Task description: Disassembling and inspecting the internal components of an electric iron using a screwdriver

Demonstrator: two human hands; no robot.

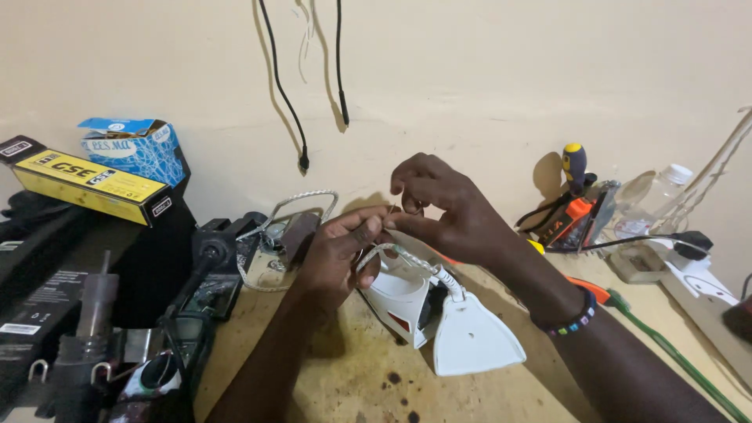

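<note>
Head view: fingertips of my left hand (338, 249) and right hand (439, 211) meet, pinched together on the braided cord (392, 251) of the white iron (439, 313), which lies opened on the stained wooden bench (329, 376) just below them. A beaded bracelet (576, 317) circles my right wrist. Left, boxes (94, 176) and tools; right, a screwdriver holder (576, 211).

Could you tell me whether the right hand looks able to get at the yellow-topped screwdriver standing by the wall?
Probably yes: the right hand is busy pinching the braided cord, but the bench between it and the screwdriver looks open.
</note>
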